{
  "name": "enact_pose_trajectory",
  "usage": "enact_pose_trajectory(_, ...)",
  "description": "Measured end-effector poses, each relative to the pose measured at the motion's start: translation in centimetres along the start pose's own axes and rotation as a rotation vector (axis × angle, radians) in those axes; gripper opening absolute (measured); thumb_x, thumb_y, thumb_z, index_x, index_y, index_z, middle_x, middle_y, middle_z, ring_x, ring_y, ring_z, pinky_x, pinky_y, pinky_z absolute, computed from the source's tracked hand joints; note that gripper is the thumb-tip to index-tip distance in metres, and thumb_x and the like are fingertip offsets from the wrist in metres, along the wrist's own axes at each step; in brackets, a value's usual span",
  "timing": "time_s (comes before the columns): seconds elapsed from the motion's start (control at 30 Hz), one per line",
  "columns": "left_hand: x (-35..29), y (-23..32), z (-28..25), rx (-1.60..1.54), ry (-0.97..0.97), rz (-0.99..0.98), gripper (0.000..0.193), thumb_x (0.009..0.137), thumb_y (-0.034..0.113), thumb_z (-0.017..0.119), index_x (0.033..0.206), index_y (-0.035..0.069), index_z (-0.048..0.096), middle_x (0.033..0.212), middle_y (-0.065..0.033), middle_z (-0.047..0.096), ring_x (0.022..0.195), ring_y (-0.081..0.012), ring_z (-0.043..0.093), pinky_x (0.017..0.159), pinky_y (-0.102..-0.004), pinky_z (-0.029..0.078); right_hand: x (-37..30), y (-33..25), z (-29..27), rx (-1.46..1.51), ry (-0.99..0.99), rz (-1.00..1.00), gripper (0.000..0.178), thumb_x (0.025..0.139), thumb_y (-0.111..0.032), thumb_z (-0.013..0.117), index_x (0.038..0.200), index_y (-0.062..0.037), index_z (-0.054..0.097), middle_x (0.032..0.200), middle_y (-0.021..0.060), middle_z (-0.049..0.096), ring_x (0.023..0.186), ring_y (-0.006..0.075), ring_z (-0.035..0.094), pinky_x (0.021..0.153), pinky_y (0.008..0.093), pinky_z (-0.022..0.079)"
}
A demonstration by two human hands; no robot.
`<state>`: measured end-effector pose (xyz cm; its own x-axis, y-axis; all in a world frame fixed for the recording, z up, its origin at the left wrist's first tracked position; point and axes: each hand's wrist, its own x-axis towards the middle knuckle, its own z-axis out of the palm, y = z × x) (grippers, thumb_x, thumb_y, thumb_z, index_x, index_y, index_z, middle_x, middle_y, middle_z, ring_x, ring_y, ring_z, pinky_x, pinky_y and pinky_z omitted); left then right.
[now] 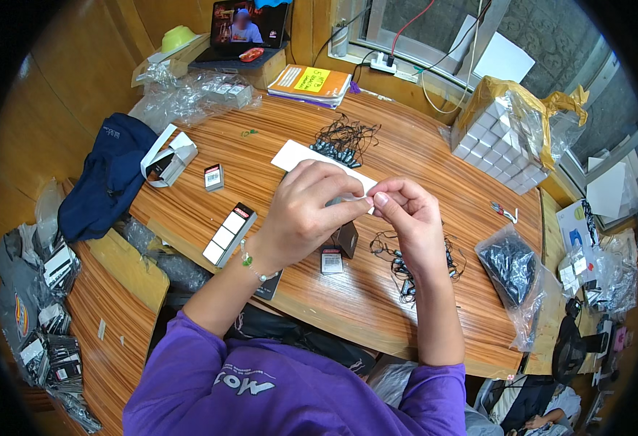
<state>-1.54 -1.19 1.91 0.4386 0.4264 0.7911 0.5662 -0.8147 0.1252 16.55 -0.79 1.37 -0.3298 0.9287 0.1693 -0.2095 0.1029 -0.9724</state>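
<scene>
The wood-grained counter is crowded, so a forearm swung wide could probably shove things out of place or off the near edge. The bagged stack of white boxes stands at its far right, well apart from the work. The left hand arches over the middle of the counter, palm down and wrist bent inward, while the right hand comes up from the lower right, thumb toward the left hand. Beneath and between them a white strip slants from the upper left to the fingertips; pulled crookedly there, it might crease or tear. One dark cable bundle lies just beyond the strip, another cable bundle beside the right wrist, where a dragging wrist could snag and tangle it. A small labelled box lies below the hands. The right fingers are pinched together, seemingly on the strip's end; the left index tip meets them, but its thumb is hidden, so I cannot tell what that hand grips.
</scene>
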Motion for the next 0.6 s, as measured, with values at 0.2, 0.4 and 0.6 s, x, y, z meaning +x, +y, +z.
enact_pose_trajectory(0.2, -0.6, -0.3, 0.6, -0.021, -0.029, 0.039, 0.016, 0.068, 0.009, 0.062, 0.084, 0.01, 0.065, 0.085, -0.002, 0.063, 0.082, -0.0186, 0.06, 0.071, -0.0339, 0.047, 0.6, 1.3, -0.9, 0.18, 0.22, -0.115, 0.009, 0.092, -0.016, 0.05, 0.089, -0.0076, 0.052, 0.087, 0.0009, 0.053, 0.079, 0.0081, 0.048, 0.073, 0.0231, 0.04)
enact_pose_trajectory(0.4, -1.8, -1.0, 1.5, -0.17, 0.036, -0.081, 0.018, 0.065, 0.0, 0.065, 0.082, 0.006, 0.062, 0.084, -0.0048, 0.064, 0.074, -0.0214, 0.062, 0.064, -0.0333, 0.047, 1.5, 0.9, -2.8, 0.53, 0.193, -0.222, 0.009, 0.093, -0.018, 0.047, 0.093, -0.0093, 0.047, 0.077, 0.0034, 0.049, 0.067, 0.0118, 0.047, 0.064, 0.0257, 0.04)
enact_pose_trajectory(0.6, -1.3, -1.0, 1.2, -0.155, -0.034, -0.103, 0.017, 0.069, -0.002, 0.066, 0.085, 0.004, 0.062, 0.086, -0.007, 0.064, 0.08, -0.0228, 0.062, 0.068, -0.0329, 0.048, 1.3, 1.3, -2.7, 0.825, -0.294, -0.119, 0.011, 0.09, -0.019, 0.052, 0.092, -0.0095, 0.046, 0.073, 0.0043, 0.048, 0.063, 0.0154, 0.046, 0.061, 0.0293, 0.04)
